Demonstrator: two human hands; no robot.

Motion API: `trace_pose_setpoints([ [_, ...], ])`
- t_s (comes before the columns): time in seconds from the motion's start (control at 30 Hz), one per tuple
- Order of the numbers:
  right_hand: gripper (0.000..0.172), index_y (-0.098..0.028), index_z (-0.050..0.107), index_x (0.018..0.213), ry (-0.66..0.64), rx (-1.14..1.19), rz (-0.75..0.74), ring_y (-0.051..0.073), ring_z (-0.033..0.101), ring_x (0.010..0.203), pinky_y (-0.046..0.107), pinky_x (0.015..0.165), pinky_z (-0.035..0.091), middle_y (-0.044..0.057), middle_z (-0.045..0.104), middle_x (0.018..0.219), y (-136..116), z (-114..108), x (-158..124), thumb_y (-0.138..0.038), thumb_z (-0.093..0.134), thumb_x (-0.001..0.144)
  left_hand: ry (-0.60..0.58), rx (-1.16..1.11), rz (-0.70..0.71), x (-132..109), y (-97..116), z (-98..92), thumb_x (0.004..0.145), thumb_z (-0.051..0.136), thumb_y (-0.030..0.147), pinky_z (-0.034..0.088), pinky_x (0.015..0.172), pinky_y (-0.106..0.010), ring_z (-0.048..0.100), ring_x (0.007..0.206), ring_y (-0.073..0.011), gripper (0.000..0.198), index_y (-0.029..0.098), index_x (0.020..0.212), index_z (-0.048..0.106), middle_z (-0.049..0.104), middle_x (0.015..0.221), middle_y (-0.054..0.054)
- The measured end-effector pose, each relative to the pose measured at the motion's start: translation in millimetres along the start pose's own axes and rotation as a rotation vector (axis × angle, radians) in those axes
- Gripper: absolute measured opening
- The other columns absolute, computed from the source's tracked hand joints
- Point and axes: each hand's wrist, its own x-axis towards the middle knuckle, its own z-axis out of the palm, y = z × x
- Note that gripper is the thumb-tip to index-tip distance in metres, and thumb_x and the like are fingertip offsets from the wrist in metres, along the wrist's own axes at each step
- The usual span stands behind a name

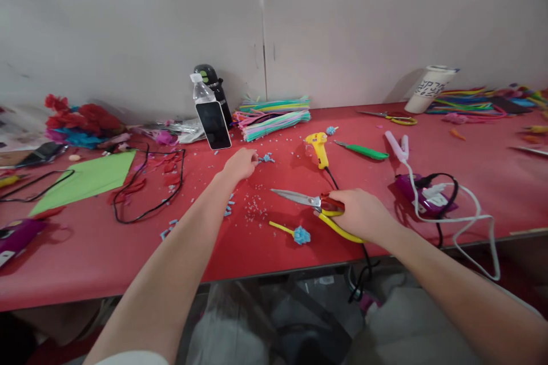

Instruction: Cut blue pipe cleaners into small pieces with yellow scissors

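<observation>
My right hand grips the scissors near the red tabletop's front edge. My left hand touches blue scraps, and I cannot tell whether its fingers are closed. The blades point at my left arm, so a sideways slip could nick it.

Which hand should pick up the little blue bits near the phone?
Probably the left hand: its fingertips are right beside the blue bits, while the right hand is busy holding the scissors.
</observation>
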Motion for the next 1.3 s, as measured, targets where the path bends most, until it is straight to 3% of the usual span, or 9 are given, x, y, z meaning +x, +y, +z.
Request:
trace_pose_setpoints([
  [0.07,0.035,-0.024,0.062,0.071,-0.003,0.008,-0.003,0.016,0.057,0.063,0.025,0.051,0.024,0.002,0.066,0.072,-0.3,-0.3,1.0,-0.056,0.051,0.079,-0.001,0.008,-0.008,-3.9,3.0,-2.8,0.077,0.055,0.025,0.043,0.072,-0.030,0.061,0.075,-0.0199,0.013,0.016,0.077,0.065,0.066,0.078,-0.009],
  [0.17,0.034,-0.024,0.062,0.071,0.007,0.001,0.004,0.016,0.057,0.063,0.025,0.051,0.025,0.003,0.066,0.072,1.1,0.2,3.3,-0.056,0.052,0.078,0.089,-0.024,-0.009,-15.3,11.2,-6.4,0.080,0.051,0.026,0.044,0.071,-0.031,0.061,0.077,-0.0205,0.017,0.015,0.082,0.064,0.067,0.082,-0.010],
  [0.3,0.034,-0.024,0.063,0.072,0.021,0.001,0.012,0.016,0.057,0.064,0.025,0.051,0.026,0.003,0.067,0.073,5.3,2.0,7.1,-0.055,0.051,0.079,0.225,-0.254,0.044,-46.3,29.1,-9.5,0.079,0.054,0.029,0.047,0.076,-0.028,0.062,0.077,-0.0165,0.016,0.017,0.082,0.063,0.069,0.084,-0.006],
  [0.5,0.029,-0.024,0.061,0.070,0.021,0.056,0.032,0.016,0.055,0.060,0.025,0.051,0.026,0.003,0.065,0.070,7.7,5.7,6.2,-0.050,0.050,0.078,0.260,-0.668,0.052,-94.8,55.3,-6.1,0.074,0.063,0.032,0.052,0.075,-0.027,0.065,0.078,-0.0153,0.018,0.016,0.082,0.059,0.068,0.082,-0.005],
  [0.7,0.038,-0.023,0.058,0.069,0.095,0.132,-0.023,0.014,0.051,0.055,0.024,0.051,0.027,0.002,0.061,0.064,3.2,7.8,-4.3,-0.060,0.052,0.075,0.310,-0.813,-0.012,-123.3,62.8,3.2,0.080,0.059,0.035,0.052,0.076,-0.028,0.065,0.078,-0.0154,0.025,0.016,0.096,0.065,0.070,0.088,-0.006],
  [0.93,0.038,-0.024,0.064,0.081,0.112,0.148,-0.027,0.017,0.057,0.061,0.024,0.052,0.027,0.004,0.066,0.072,-2.6,18.4,-6.3,-0.061,0.055,0.074,0.321,-0.963,-0.111,-138.1,60.4,12.9,0.079,0.062,0.043,0.050,0.069,-0.026,0.062,0.067,-0.0134,0.032,0.013,0.088,0.067,0.068,0.075,-0.005],
  [1.3,0.041,-0.023,0.062,0.077,0.157,0.161,-0.046,0.017,0.057,0.059,0.025,0.052,0.028,0.005,0.065,0.068,-12.1,26.9,-3.1,-0.062,0.053,0.074,0.373,-0.916,-0.036,-142.7,64.6,12.2,0.082,0.058,0.038,0.042,0.059,-0.021,0.053,0.058,-0.0100,0.025,0.015,0.074,0.062,0.060,0.063,0.000],
])
